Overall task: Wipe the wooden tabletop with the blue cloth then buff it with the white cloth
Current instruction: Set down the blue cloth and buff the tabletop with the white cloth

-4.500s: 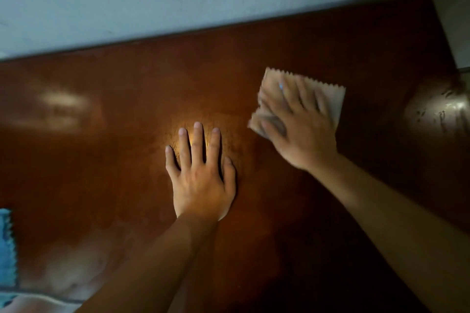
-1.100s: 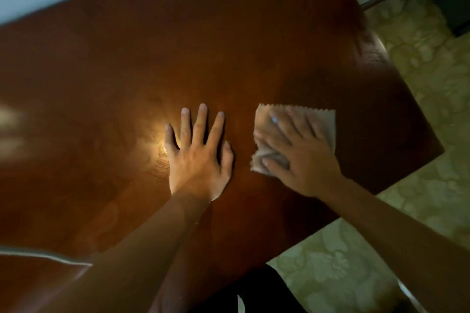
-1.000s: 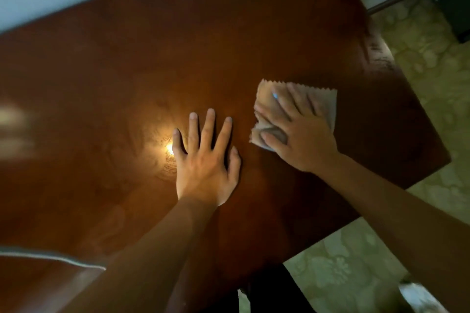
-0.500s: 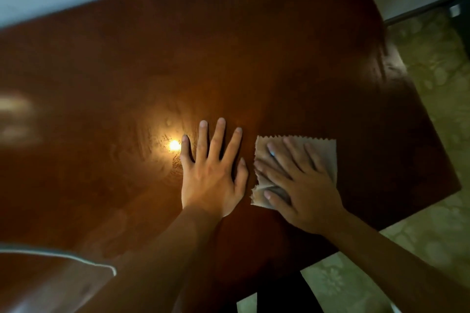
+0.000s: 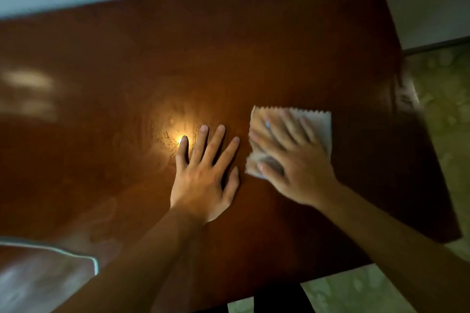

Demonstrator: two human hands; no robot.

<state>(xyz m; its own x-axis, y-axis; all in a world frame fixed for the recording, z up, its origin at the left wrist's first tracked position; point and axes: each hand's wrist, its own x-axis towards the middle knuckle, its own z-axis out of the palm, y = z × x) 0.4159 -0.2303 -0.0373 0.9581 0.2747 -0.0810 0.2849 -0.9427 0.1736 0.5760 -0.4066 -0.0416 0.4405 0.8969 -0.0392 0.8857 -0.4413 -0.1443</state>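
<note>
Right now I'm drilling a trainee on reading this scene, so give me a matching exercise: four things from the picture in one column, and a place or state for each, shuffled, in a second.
Column one:
1. left hand
2. right hand
3. white cloth
4. bright glare spot

Column two:
A. pressed under spread fingers
B. flat on the bare tabletop
C. just beyond the left little fingertip
D. blurred, on top of the cloth

Pairs: 1-B, 2-D, 3-A, 4-C

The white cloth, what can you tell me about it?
The white cloth is a small, pale, thin square with zigzag-cut edges, and it looks partly folded or bunched near its lower left corner. It lies flat on the wooden tabletop, right of the middle. The right hand presses on it with spread fingers and looks blurred. The left hand rests beside it, not touching.
</note>
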